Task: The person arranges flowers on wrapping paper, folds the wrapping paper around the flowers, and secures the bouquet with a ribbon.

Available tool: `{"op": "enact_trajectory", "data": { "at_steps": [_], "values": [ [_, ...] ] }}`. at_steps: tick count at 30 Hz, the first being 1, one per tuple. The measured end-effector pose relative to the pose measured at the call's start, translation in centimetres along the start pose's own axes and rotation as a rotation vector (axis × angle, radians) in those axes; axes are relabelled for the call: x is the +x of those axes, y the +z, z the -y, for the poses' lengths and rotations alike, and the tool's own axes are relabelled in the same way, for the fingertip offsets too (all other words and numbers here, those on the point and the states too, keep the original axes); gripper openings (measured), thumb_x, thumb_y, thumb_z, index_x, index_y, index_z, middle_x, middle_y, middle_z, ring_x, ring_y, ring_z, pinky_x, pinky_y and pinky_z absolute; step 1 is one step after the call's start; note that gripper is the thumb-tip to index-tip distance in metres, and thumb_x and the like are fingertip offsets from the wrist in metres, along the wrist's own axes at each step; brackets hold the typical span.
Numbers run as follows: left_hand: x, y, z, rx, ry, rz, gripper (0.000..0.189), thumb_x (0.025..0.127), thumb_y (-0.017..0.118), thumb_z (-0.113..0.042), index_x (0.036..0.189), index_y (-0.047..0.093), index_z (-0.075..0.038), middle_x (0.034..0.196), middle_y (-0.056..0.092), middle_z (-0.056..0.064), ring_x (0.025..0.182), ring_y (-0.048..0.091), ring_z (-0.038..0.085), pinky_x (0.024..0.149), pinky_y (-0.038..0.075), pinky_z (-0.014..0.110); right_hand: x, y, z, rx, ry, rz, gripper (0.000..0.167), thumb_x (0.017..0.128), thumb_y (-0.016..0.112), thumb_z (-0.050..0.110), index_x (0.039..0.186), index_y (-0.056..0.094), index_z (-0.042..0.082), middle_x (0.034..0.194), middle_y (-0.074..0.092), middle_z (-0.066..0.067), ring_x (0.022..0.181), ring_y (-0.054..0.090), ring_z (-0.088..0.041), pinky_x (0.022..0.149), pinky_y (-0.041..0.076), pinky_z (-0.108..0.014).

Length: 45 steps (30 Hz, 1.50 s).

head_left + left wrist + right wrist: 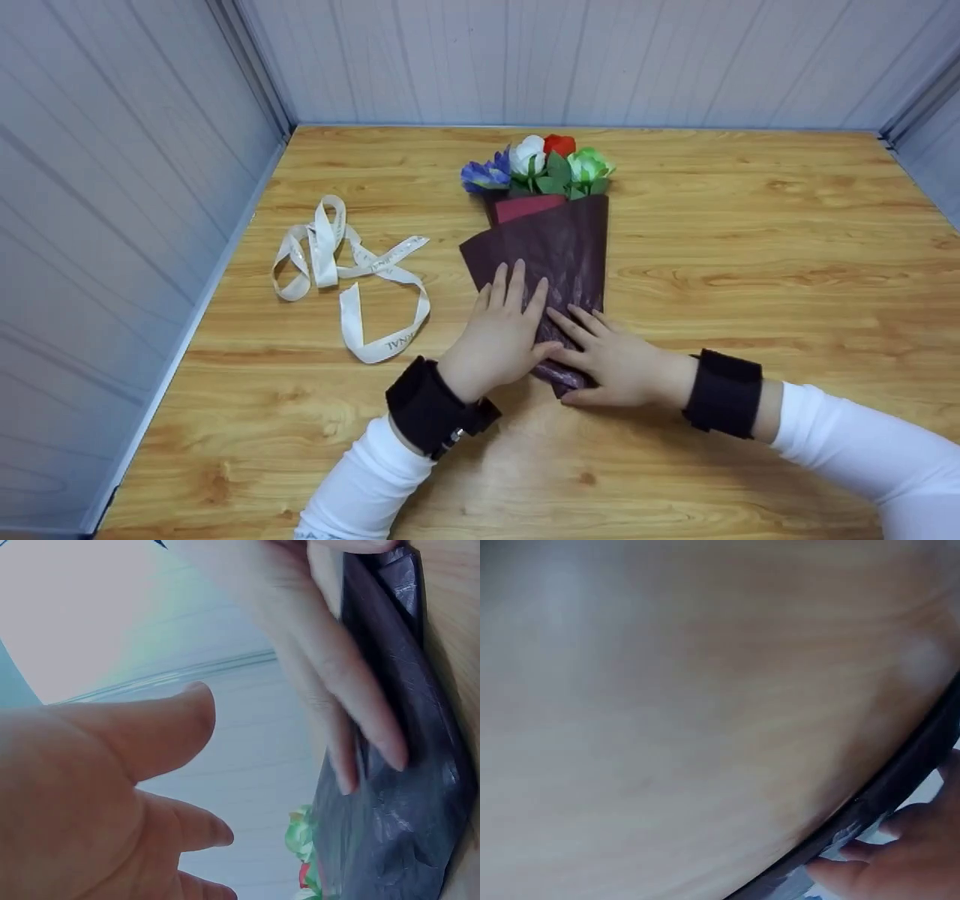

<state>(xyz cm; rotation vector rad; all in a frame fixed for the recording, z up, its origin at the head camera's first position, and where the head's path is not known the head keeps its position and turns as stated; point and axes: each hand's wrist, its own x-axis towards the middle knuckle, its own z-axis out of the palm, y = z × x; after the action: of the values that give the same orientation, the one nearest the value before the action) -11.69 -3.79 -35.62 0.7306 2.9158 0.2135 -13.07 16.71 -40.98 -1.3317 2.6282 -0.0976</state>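
A bouquet of artificial flowers lies in dark purple wrapping paper (566, 240), its lower end folded narrow. Blue (487, 174), white (529, 156), red (559, 145) and green-white (591, 163) blooms stick out at the top. My left hand (499, 341) is over the left side of the wrap with fingers spread; in the left wrist view its thumb (172, 727) looks apart from the paper. Against the lower right part of the wrap, my right hand (619, 367) presses with straight fingers, its thumb near the bottom tip.
A loosely looped white ribbon (386, 349) with printed letters lies left of the bouquet. The wooden table (750, 262) meets pale panel walls at the back (585, 60) and left (112, 187). Each wrist wears a black band (724, 394).
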Motion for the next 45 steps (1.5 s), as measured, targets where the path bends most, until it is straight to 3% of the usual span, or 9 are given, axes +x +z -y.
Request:
{"op": "enact_trajectory", "data": {
  "at_steps": [8,16,22,34,40,45],
  "values": [
    [0.1,0.1,0.1,-0.003,0.004,0.015,0.074,0.094,0.049,-0.05,0.151,0.023,-0.011,0.156,0.005,0.026,0.144,0.006,0.042,0.114,0.018,0.052,0.5,0.6,0.4,-0.033,0.035,0.008,0.069,0.091,0.046,0.058,0.147,0.035,0.019,0.156,0.014,-0.023,0.138,0.019,-0.049,0.105,0.022,-0.067],
    [0.2,0.6,0.2,-0.003,0.011,-0.004,0.073,0.094,0.049,-0.051,0.15,0.026,-0.011,0.156,0.007,0.026,0.143,0.007,0.044,0.114,0.016,0.054,0.6,0.3,0.3,0.0,0.137,0.012,0.067,0.092,0.046,0.058,0.147,0.036,0.022,0.156,0.014,-0.023,0.138,0.019,-0.05,0.104,0.022,-0.069],
    [0.2,0.8,0.1,0.016,0.013,-0.004,0.074,0.093,0.049,-0.051,0.15,0.026,-0.011,0.155,0.009,0.027,0.143,0.009,0.043,0.114,0.015,0.056,0.6,-0.1,-1.3,0.033,0.244,0.028,0.067,0.092,0.047,0.056,0.148,0.033,0.023,0.156,0.013,-0.024,0.138,0.017,-0.052,0.099,0.023,-0.073],
    [0.5,1.0,0.2,-0.009,-0.005,0.043,0.074,0.094,0.047,-0.052,0.151,0.023,-0.012,0.156,0.008,0.025,0.144,0.007,0.042,0.115,0.013,0.055,-0.9,-0.9,-5.3,0.063,0.376,0.042,0.068,0.092,0.046,0.057,0.148,0.035,0.021,0.156,0.009,-0.024,0.139,0.012,-0.052,0.101,0.017,-0.074],
    [1.1,1.4,0.7,0.006,-0.086,0.162,0.074,0.091,0.051,-0.053,0.147,0.033,-0.008,0.15,0.028,0.025,0.141,0.021,0.04,0.114,0.016,0.054,-2.0,-1.0,-7.8,0.162,0.458,0.054,0.07,0.091,0.046,0.06,0.146,0.037,0.018,0.158,0.002,-0.021,0.141,0.001,-0.05,0.103,0.009,-0.074],
    [1.4,1.7,1.3,0.03,-0.132,0.243,0.08,0.081,0.067,-0.051,0.139,0.044,-0.001,0.141,0.043,0.024,0.134,0.035,0.039,0.111,0.026,0.052,-2.8,-1.1,-9.9,0.262,0.494,0.039,0.064,0.094,0.046,0.054,0.144,0.039,0.014,0.157,-0.001,-0.023,0.141,-0.003,-0.049,0.103,0.0,-0.074]
  ]
}}
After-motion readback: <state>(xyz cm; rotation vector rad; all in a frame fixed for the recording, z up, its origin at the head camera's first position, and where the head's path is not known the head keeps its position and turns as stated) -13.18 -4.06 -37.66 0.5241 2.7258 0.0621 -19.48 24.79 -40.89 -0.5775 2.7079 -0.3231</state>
